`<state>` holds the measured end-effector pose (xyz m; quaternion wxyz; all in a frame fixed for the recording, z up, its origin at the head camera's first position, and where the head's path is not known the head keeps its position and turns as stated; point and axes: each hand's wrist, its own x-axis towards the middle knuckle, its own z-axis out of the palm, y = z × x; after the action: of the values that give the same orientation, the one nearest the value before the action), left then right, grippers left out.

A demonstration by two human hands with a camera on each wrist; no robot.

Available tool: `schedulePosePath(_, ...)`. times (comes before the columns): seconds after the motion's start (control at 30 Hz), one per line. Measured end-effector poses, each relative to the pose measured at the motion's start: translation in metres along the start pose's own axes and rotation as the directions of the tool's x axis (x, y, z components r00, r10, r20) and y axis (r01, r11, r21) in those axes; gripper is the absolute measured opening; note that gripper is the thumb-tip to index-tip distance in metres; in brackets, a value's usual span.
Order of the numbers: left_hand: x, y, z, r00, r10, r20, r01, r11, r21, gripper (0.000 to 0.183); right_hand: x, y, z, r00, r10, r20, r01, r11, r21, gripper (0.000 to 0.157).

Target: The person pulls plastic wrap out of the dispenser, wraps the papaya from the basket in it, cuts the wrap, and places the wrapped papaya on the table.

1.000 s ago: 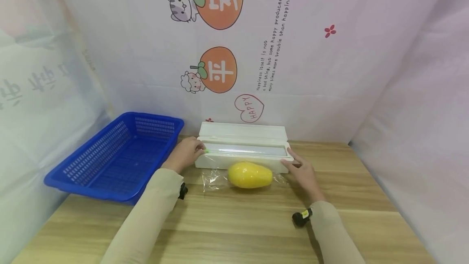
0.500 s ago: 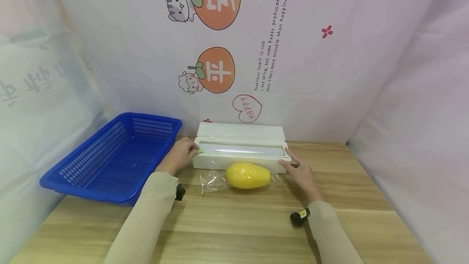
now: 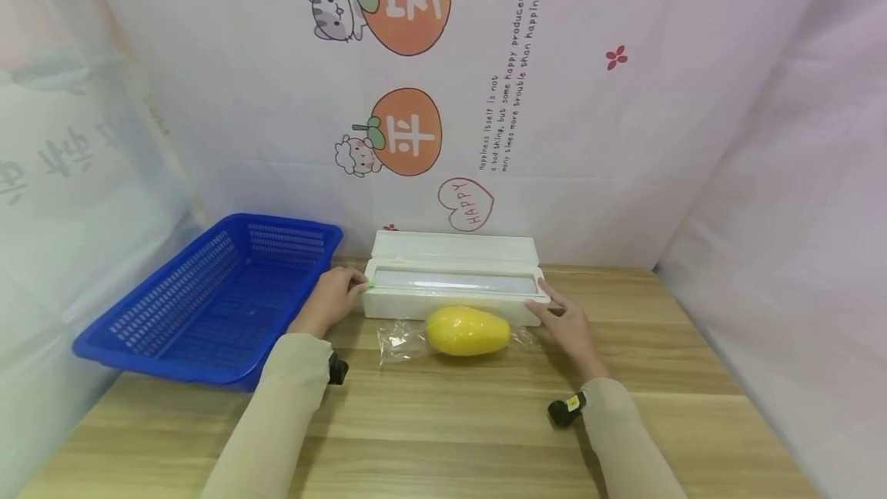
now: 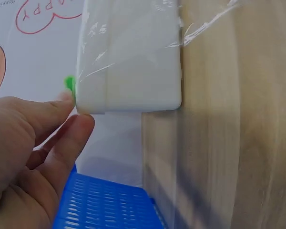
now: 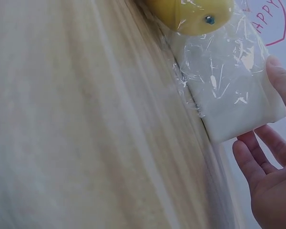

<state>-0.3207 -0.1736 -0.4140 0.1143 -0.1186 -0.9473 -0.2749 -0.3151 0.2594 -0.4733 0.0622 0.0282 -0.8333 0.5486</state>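
The left hand (image 4: 31, 148) pinches a green tab (image 4: 69, 83) at the corner of a white box (image 4: 138, 76). Wrinkled clear film (image 4: 212, 24) stretches over the box and pale wooden tabletop (image 4: 248, 124). Near the fingers stands a blue basket (image 4: 109, 202).

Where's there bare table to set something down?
Bare table shows between the sleeves, nearer than the yellow fruit, and right of the right hand, to the side cloth. Crowded: around the white box, with fruit in front and left hand at its left end.
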Motion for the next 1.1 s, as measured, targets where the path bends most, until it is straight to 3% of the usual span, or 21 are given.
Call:
schedulePosePath(0.3,-0.002,-0.003,0.000,0.997,-0.069,0.037,0.071,0.997,-0.033,0.019,-0.003,-0.001,0.000,1.000,0.003,0.011,-0.003,1.000,-0.020,0.074)
schedulePosePath(0.53,0.000,-0.002,-0.001,0.996,-0.080,0.033,0.081,0.995,-0.059,0.021,-0.008,-0.007,-0.004,0.992,0.070,0.102,-0.085,0.985,0.151,0.073)
schedulePosePath(0.77,-0.005,0.009,-0.008,0.994,-0.112,0.013,0.113,0.988,-0.106,0.032,-0.010,-0.015,-0.010,0.993,-0.001,0.115,0.005,0.999,-0.033,0.071)
schedulePosePath(0.87,-0.008,0.020,-0.011,0.997,-0.050,-0.053,0.042,0.990,-0.138,0.037,-0.015,-0.021,-0.012,0.998,-0.027,0.054,0.030,0.998,-0.059,0.067)
schedulePosePath(1.0,-0.011,0.038,-0.005,0.989,0.073,-0.128,-0.096,0.980,-0.177,0.034,-0.021,-0.031,-0.010,0.988,-0.139,-0.060,0.135,0.988,-0.073,0.049)
schedulePosePath(1.1,-0.012,0.048,0.011,0.982,0.150,-0.111,-0.168,0.969,-0.180,0.033,-0.025,-0.038,-0.005,0.968,-0.240,-0.071,0.229,0.964,-0.136,0.035)
